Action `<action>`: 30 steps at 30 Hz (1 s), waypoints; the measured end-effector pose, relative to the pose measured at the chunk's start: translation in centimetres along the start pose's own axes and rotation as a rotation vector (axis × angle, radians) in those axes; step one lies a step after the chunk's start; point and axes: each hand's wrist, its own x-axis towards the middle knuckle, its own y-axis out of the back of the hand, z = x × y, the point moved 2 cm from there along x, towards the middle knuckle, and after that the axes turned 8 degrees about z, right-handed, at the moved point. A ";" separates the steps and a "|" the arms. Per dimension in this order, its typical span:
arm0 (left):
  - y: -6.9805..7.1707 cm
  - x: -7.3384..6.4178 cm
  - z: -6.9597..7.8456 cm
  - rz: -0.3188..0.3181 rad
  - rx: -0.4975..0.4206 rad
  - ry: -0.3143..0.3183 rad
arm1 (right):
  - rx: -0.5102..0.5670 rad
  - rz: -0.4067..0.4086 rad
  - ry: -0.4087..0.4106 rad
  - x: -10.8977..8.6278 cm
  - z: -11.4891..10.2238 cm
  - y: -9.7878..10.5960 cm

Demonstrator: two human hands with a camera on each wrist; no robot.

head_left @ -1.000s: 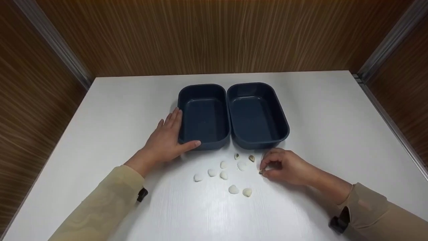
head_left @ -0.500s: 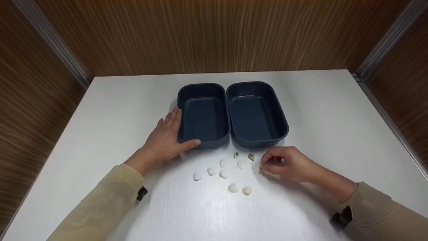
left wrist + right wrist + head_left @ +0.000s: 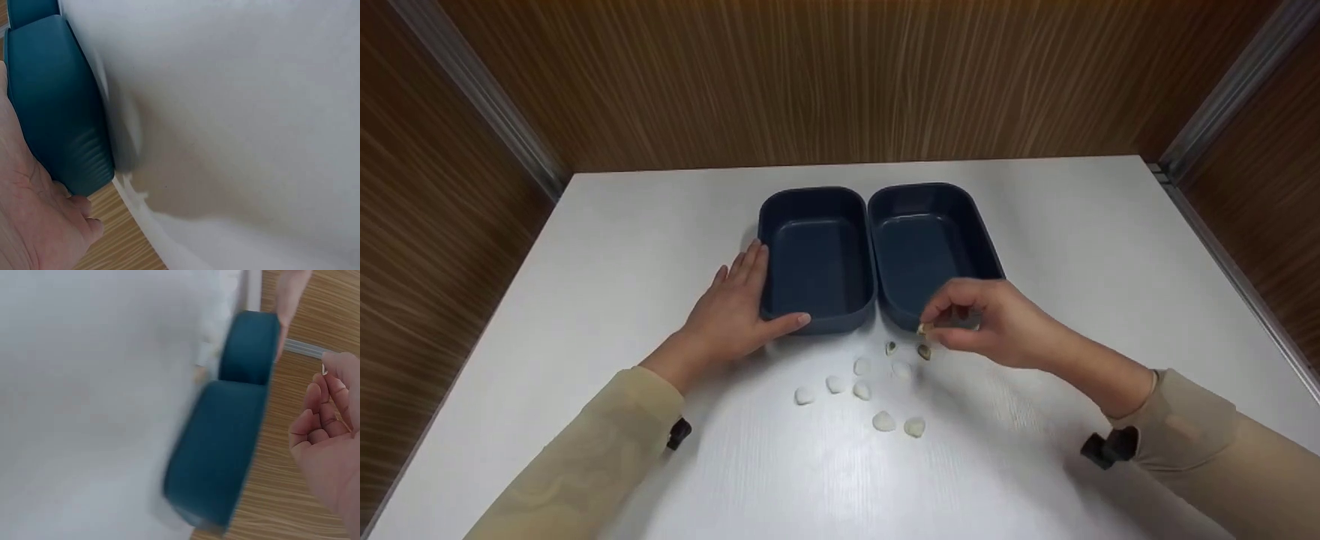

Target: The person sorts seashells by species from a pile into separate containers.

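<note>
My right hand [image 3: 986,322] pinches a small shell [image 3: 922,328] between thumb and forefinger, raised at the near edge of the right dark blue bin [image 3: 919,247]. In the right wrist view only a pale sliver of that shell [image 3: 324,369] shows at the fingertips. My left hand [image 3: 727,311] rests with straight fingers along the left side of the left bin [image 3: 817,255], its thumb across the front wall. Two brownish shells [image 3: 924,352] lie just in front of the right bin. Several whitish shells [image 3: 862,390] are scattered nearer to me.
Both bins stand side by side on a white table [image 3: 660,217], and no shells show inside them. A wood-grain panel [image 3: 847,82] rises behind the table, with more panels at the left and right. Each wrist carries a small black device [image 3: 1110,448].
My right hand has lifted the small shell off the table and carried it left and away from me, up to the right bin's front rim. The left hand stays put.
</note>
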 end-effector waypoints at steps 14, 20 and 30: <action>-0.1 0.0 0.3 -0.002 0.008 -0.005 | -0.025 0.103 0.008 7.1 -0.8 -0.7; 0.0 0.2 0.3 -0.011 0.004 0.011 | -0.023 0.147 -0.030 9.9 0.0 -2.1; -0.1 0.2 0.3 -0.022 0.011 0.010 | -0.037 0.169 -0.126 12.6 2.2 -4.9</action>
